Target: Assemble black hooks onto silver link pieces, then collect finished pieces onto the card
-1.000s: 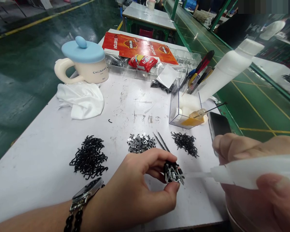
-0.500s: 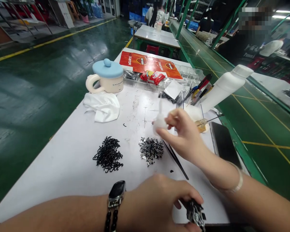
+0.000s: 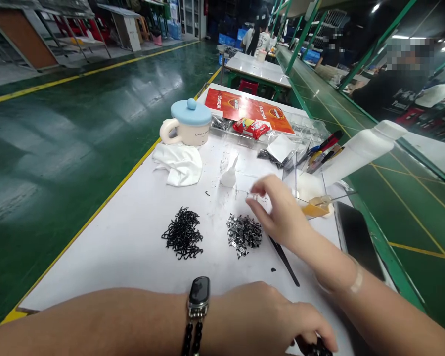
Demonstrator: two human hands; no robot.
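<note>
A: Left hand (image 3: 270,311)?
B: Closed on a dark clump (image 3: 319,347) at the bottom edge, mostly cut off. Held low and near, probably to keep it clear of the piles.
A: Right hand (image 3: 282,212)?
B: Thumb and fingertips parted, nothing between them. In the air, over the far end of the tweezers (image 3: 285,262).
A: Dropper (image 3: 228,178)?
B: Upright on the table (image 3: 126,252), beyond the silver pile (image 3: 244,233), nozzle up. Likely stood so it won't leak.
A: Black pile (image 3: 183,234)?
B: Left of the silver one, apart; presumably so types don't mix.
</note>
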